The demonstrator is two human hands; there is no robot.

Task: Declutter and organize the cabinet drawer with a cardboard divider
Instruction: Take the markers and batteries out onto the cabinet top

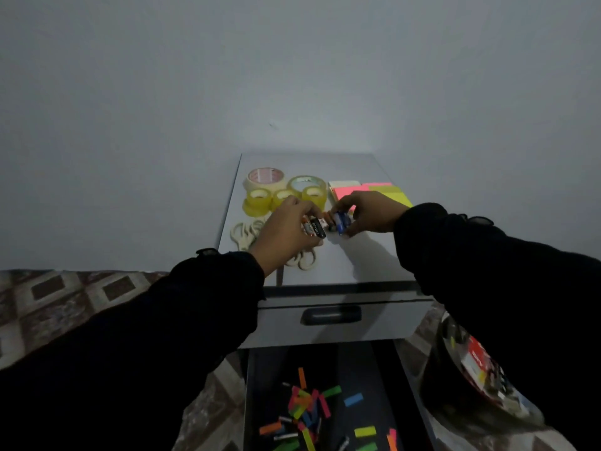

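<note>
Both hands work on the cabinet top, sorting by kind: the left hand curls round a bunch of batteries, the right hand pinches a blue one. Tape rolls, scissors and notes crowd the back; bare room lies near the front edge. The drawer below stands open, with strips scattered inside.
</note>
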